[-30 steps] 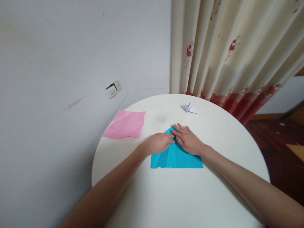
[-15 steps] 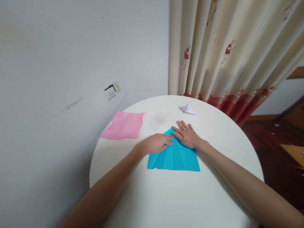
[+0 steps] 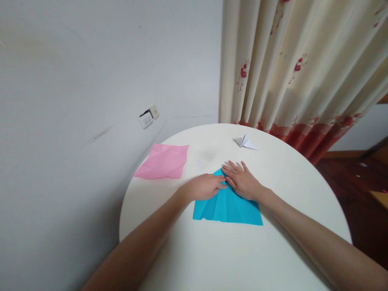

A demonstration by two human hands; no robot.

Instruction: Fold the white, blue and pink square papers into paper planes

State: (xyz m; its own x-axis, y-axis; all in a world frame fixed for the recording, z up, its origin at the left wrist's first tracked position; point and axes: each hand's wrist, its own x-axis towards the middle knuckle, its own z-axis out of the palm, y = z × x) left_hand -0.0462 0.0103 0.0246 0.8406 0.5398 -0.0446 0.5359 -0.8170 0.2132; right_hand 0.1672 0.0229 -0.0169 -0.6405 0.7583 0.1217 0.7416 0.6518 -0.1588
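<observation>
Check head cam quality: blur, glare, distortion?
Head view: sharp at the hands and blue paper; soft, even light, faint shadows, no glare on the table; wide-angle bend tilts the curtain; forearms loom large at the bottom edge.

A: Where are the hands?
B: The left hand [image 3: 203, 186] and right hand [image 3: 242, 182] press flat on the blue folded paper [image 3: 227, 207], fingertips meeting near its top point.
A: Anything else on the round white table [image 3: 230, 254]?
B: A creased pink paper sheet [image 3: 163, 161] and a small white origami piece [image 3: 244, 142].
</observation>
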